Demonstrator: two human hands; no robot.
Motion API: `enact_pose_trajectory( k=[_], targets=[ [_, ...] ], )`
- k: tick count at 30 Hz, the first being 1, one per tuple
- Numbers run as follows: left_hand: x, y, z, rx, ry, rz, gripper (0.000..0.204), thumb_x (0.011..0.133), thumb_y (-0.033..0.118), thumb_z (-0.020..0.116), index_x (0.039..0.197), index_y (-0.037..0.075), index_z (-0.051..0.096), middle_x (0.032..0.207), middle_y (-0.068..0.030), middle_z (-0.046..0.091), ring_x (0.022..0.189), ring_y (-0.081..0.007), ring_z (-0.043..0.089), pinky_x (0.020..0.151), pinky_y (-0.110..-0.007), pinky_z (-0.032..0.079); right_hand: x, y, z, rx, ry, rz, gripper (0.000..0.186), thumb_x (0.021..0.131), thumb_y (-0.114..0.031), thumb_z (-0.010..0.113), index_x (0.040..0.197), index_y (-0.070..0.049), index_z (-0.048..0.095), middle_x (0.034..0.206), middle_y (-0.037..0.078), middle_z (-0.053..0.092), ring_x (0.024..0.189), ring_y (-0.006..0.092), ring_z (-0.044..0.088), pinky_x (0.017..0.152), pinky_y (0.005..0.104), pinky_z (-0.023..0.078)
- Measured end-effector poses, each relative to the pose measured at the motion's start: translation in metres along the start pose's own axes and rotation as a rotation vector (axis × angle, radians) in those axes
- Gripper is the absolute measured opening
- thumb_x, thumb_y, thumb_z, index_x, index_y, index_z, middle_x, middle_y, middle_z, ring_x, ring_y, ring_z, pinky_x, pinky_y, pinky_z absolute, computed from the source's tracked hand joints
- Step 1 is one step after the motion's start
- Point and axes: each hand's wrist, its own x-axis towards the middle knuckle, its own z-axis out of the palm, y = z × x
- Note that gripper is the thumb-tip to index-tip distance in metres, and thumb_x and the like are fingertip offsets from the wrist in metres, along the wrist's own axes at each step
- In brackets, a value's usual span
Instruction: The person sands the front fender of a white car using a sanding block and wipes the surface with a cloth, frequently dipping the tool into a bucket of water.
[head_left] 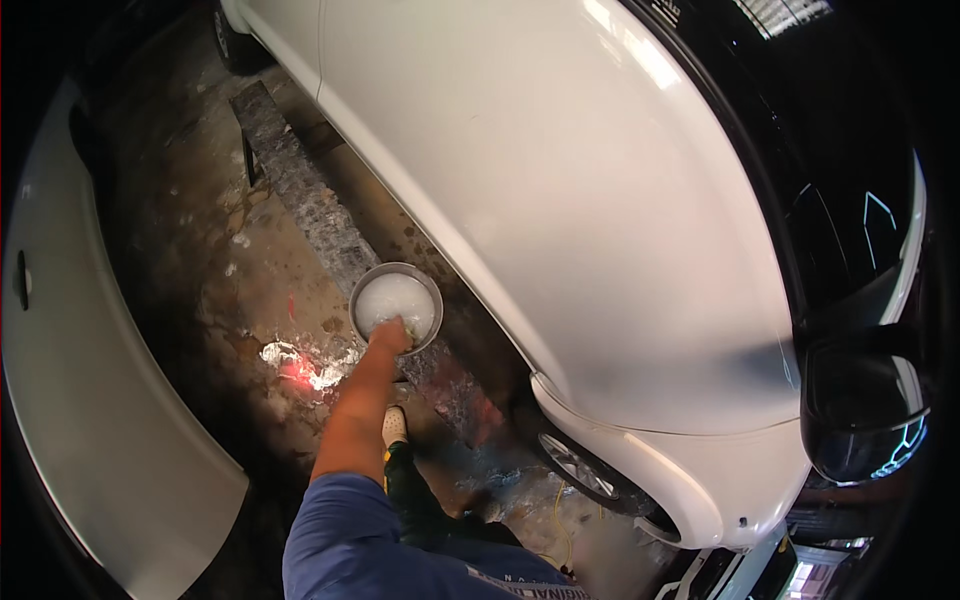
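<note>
- We count one bare hand in sight, the left hand (392,336), dipped over the near side of one round grey bowl (437,300).
- Its fingers are bunched together and partly hidden in the bowl; we cannot tell whether they are clamped on anything.
- The right hand is out of our view, so we cannot tell its state.
- The bowl holds one pool of whitish, cloudy liquid (388,295) and sits on one long, narrow, stained bench (310,205), just beside the lower edge of a car door.
- We count one white car (560,220) on the right, with two of its wheels (580,466) partly showing and one dark side mirror (865,400).
- On the left we see one curved grey car panel (110,400) with one dark handle (23,280), well apart from the bowl.
- Below the hand we find one pale shoe (396,424) on the floor (200,210), one dark trouser leg (425,490) and one blue shirt (345,525).
- For writing, we find two spots: pale lettering (545,591) across the shirt, partly cut off, and small white print (665,10) at the dark window's upper edge.
</note>
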Motion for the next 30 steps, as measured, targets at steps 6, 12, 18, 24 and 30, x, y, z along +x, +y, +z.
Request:
enact_pose_trajectory(
  k=[6, 12, 18, 24, 30],
  targets=[
    [-0.011, -0.059, -0.024, -0.88, 0.096, 0.057, 0.058, 0.095, 0.038, 0.061, 0.14, 0.002, 0.061, 0.13, -0.0208, 0.07, 0.12, -0.0337, 0.068, 0.105, -0.047, 0.055, -0.042, -0.14, 0.003, 0.065, 0.015, -0.184, 0.067, 0.09, -0.041, 0.08, 0.142, -0.008, 0.055, 0.129, 0.024, 0.065, 0.113, 0.0393, 0.069, 0.095, 0.0504, 0.054],
    [-0.149, 0.044, 0.022, -1.963, -0.421, 0.452, 0.044, 0.103, 0.032, 0.048, 0.128, 0.0, 0.067, 0.121, -0.0144, 0.073, 0.11, -0.0332, 0.071, 0.099, -0.05, 0.058, -0.037, -0.119, -0.026, 0.227, 0.364, -0.652, 0.068, 0.087, -0.035, 0.081, 0.144, -0.006, 0.056, 0.125, 0.024, 0.063, 0.112, 0.0438, 0.064, 0.095, 0.0479, 0.053],
    [-0.278, 0.234, 0.071, -1.762, -0.518, 0.634, 0.085, 0.101, 0.078, 0.034, 0.136, 0.006, 0.062, 0.124, -0.0152, 0.07, 0.116, -0.0359, 0.068, 0.102, -0.053, 0.055, -0.059, -0.149, -0.179, 0.232, 0.69, -1.138, 0.061, 0.089, -0.018, 0.08, 0.145, -0.009, 0.059, 0.137, 0.022, 0.06, 0.127, 0.0414, 0.057, 0.107, 0.0455, 0.047],
    [-0.455, 0.517, 0.016, -0.713, -0.385, 1.031, 0.048, 0.083, 0.022, 0.082, 0.122, 0.001, 0.063, 0.105, -0.0089, 0.071, 0.094, -0.0172, 0.069, 0.085, -0.031, 0.057, -0.095, -0.147, -0.359, -0.017, 1.213, -1.295, 0.056, 0.091, -0.027, 0.076, 0.144, -0.016, 0.062, 0.151, 0.014, 0.051, 0.125, 0.0355, 0.055, 0.107, 0.0471, 0.044],
    [-0.61, 0.715, -0.034, 0.254, 0.175, 1.419, 0.054, 0.079, 0.02, 0.071, 0.13, 0.003, 0.066, 0.109, -0.012, 0.072, 0.099, -0.0211, 0.069, 0.091, -0.032, 0.054, -0.091, -0.224, -0.443, -0.149, 1.422, -1.355, 0.039, 0.093, -0.031, 0.073, 0.13, -0.022, 0.068, 0.134, 0.01, 0.059, 0.125, 0.0323, 0.054, 0.103, 0.0476, 0.045]
  ],
)
